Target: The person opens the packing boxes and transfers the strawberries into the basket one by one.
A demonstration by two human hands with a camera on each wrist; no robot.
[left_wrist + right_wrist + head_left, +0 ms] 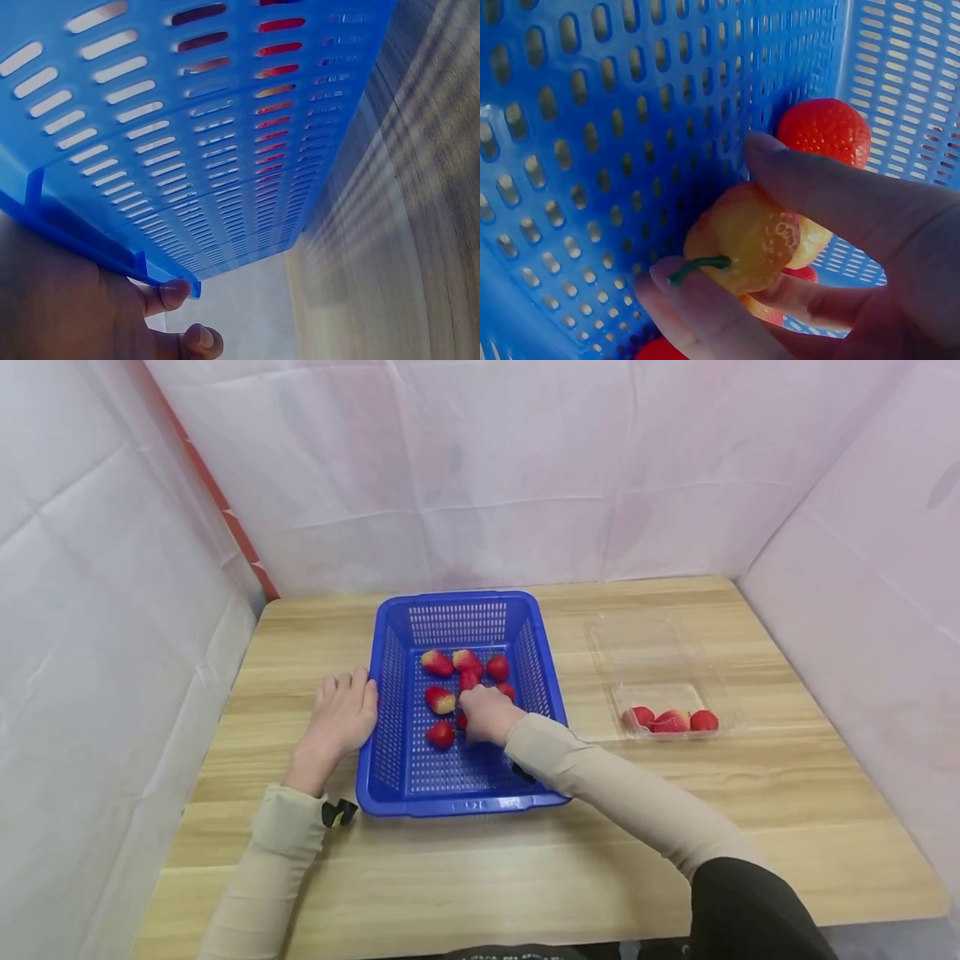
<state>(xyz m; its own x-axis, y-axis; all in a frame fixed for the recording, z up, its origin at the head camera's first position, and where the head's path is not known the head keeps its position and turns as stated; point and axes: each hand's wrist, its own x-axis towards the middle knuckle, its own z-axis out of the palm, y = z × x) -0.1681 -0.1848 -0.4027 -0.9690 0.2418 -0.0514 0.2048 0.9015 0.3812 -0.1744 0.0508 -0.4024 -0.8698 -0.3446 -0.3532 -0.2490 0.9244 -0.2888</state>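
One strawberry point(742, 229) sits between the fingers of the right hand point(489, 714), low inside a blue basket point(427, 807).

The hold is narrow, thumb on one side and fingers on the other; the end with the green stem point(701, 264) faces the right wrist camera, so the long axis is foreshortened and its lie cannot be told. More strawberries point(437, 662) lie near on the basket floor. A clear box point(663, 692) with three strawberries at its near end stands on the tabletop point(465, 877) to the right, nearer the right hand than the left. The left hand point(347, 710), fingers loosely extended, touches the basket's left rim. No brand shows; pale letters on dark cloth point(487, 953) at the bottom edge are cut off and unreadable.
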